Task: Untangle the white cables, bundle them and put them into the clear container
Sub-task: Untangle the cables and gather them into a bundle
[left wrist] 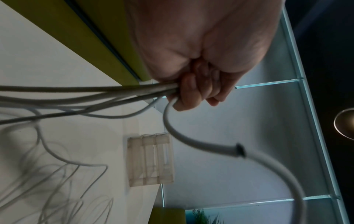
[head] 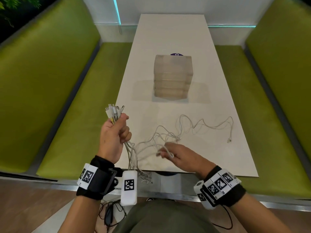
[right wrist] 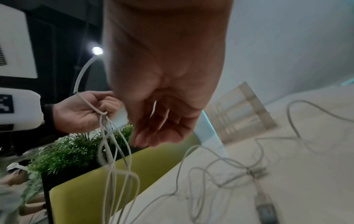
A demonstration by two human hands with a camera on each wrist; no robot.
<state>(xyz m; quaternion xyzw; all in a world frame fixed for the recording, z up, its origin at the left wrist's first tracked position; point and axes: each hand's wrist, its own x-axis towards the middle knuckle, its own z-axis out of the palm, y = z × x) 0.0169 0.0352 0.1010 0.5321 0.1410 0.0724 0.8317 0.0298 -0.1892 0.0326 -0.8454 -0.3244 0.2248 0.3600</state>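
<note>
My left hand point(head: 116, 132) is raised above the table's near left corner and grips a bunch of white cable ends point(head: 113, 112), plugs pointing up; the fist point(left wrist: 193, 94) closes round the cords. The white cables point(head: 168, 137) trail down from it in a loose tangle across the table, one end point(head: 229, 140) lying far right. My right hand point(head: 170, 153) hovers low over the tangle and pinches a white plug point(right wrist: 120, 119) with a cable loop over its fingers. The clear container point(head: 172, 76) stands mid-table, beyond the cables, apart from both hands.
The white table point(head: 168, 36) is flanked by green benches point(head: 58, 81) on both sides. Some cable ends hang over the table's near edge point(head: 144, 179). A purple object point(head: 176, 54) peeks from behind the container. A plant point(right wrist: 76, 148) sits beyond the left bench.
</note>
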